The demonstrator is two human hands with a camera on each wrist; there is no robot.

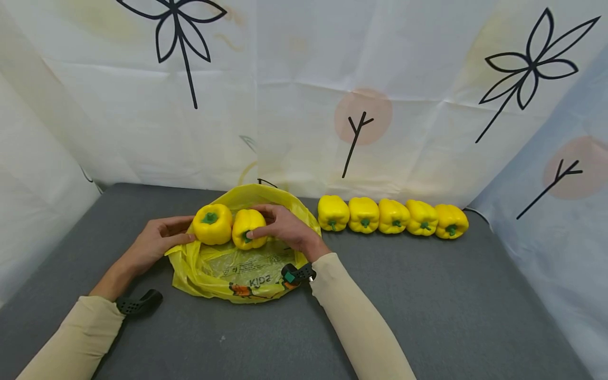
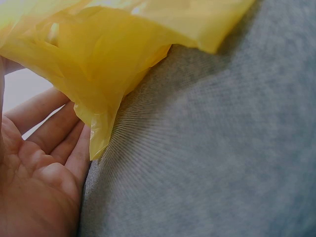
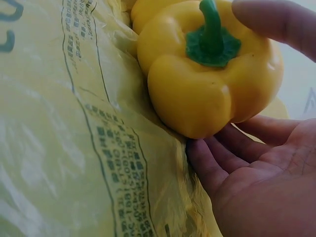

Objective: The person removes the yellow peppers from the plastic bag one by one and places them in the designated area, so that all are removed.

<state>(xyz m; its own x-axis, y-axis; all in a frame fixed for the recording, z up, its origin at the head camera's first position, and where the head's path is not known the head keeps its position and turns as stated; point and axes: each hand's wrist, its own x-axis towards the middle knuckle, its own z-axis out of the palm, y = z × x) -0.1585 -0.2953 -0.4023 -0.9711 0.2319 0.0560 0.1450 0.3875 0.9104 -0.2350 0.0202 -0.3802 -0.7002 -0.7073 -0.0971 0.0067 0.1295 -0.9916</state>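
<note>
A yellow plastic bag [image 1: 247, 264] with printing lies spread on the grey table. Two yellow bell peppers are on it side by side. The left bell pepper [image 1: 212, 225] has its green stem upward; the right bell pepper [image 1: 242, 228] tilts its stem toward the camera. My right hand [image 1: 285, 227] grips the right pepper, thumb near the stem and fingers round its far side and underneath, as the right wrist view shows [image 3: 212, 69]. My left hand [image 1: 159, 240] pinches the bag's left edge beside the left pepper; the plastic hides its fingertips in the left wrist view.
Several more yellow bell peppers [image 1: 393, 216] stand in a row on the table [image 1: 427, 306], just right of the bag. A white patterned cloth [image 1: 294, 105] hangs behind the table and along its sides.
</note>
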